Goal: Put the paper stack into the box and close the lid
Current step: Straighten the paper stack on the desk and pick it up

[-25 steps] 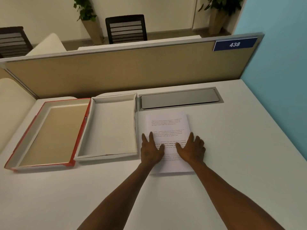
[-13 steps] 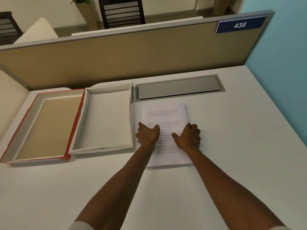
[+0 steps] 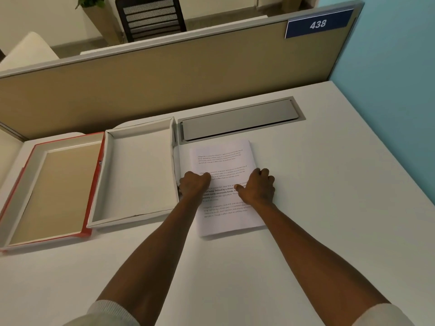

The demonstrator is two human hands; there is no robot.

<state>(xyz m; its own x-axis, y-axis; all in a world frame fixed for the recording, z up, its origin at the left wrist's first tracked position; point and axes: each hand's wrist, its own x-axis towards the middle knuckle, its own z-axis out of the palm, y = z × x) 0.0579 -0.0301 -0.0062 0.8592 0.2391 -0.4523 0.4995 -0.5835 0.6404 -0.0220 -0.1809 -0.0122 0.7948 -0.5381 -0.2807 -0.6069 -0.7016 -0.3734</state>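
A white paper stack point(image 3: 223, 161) with printed text lies flat on the desk, just right of an open white box point(image 3: 138, 170). The box's red-edged lid point(image 3: 54, 187) lies upside down to its left, touching it. My left hand point(image 3: 194, 184) curls over the stack's left edge, fingers tucked down beside the box wall. My right hand point(image 3: 257, 187) curls over the stack's right edge, thumb resting on the top sheet. The stack still rests on the desk.
A grey cable hatch point(image 3: 240, 118) is set in the white desk point(image 3: 329, 208) just behind the paper. A tan partition point(image 3: 164, 83) bounds the far side, a blue wall point(image 3: 400, 90) the right. A black chair point(image 3: 150, 17) stands beyond.
Both hands lay flat on the top sheet with fingers spread; they have slid apart to the stack's left and right edges and curled their fingers. The camera has tilted down and moved closer.
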